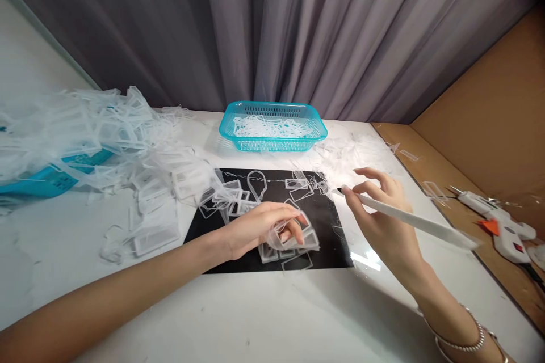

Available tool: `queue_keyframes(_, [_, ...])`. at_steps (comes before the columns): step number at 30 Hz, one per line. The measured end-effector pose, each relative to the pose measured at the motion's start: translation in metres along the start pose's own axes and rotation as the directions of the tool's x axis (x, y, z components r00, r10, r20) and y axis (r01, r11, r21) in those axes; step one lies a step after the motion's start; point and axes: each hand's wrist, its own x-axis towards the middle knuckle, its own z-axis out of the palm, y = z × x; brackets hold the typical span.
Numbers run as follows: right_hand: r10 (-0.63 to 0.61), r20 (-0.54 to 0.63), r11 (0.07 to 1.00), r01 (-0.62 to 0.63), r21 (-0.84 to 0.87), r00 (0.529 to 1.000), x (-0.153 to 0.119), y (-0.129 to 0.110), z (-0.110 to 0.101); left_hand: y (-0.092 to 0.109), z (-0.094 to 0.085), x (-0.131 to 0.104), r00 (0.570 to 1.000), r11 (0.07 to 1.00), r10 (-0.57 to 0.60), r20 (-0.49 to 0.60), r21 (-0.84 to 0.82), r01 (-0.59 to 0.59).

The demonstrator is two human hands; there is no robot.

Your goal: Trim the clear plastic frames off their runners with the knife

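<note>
My left hand (264, 227) is curled around a clear plastic piece with rectangular frames (310, 238), held low over a black mat (332, 258). Part of that piece is hidden behind my fingers. In my right hand (383, 204) is a long, slim white tool (409, 216) with a dark tip; its exact kind is unclear. The tip points left, close to a tangle of thin clear scraps (317, 183) at the mat's upper right. Loose clear frames (232, 195) lie on the mat's left, near a thin clear loop (256, 186).
A blue basket (317, 135) holding white thin frames stands at the back. Heaped clear plastic pieces (114, 125) cover the left, over a blue bag (51, 180). More scraps (353, 153) lie back right. Glue guns (508, 235) rest on the cardboard (481, 96) at right.
</note>
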Motion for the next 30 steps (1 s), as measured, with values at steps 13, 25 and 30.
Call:
queue_keyframes(13, [0.175, 0.176, 0.976, -0.194, 0.100, 0.969, -0.001, 0.004, -0.004, 0.013, -0.007, -0.009, 1.000, 0.982, 0.010, 0.026, -0.188, -0.005])
queue_keyframes(25, [0.243, 0.337, 0.883, -0.351, 0.312, 0.910, -0.003, -0.016, -0.012, 0.020, 0.000, -0.017, 1.000, 0.991, 0.017, 0.016, -0.129, -0.015])
queue_keyframes(30, [0.248, 0.338, 0.891, -0.351, 0.288, 0.908, 0.001, -0.006, -0.010, 0.017, 0.000, -0.016, 0.998, 0.998, 0.052, -0.022, -0.034, -0.053])
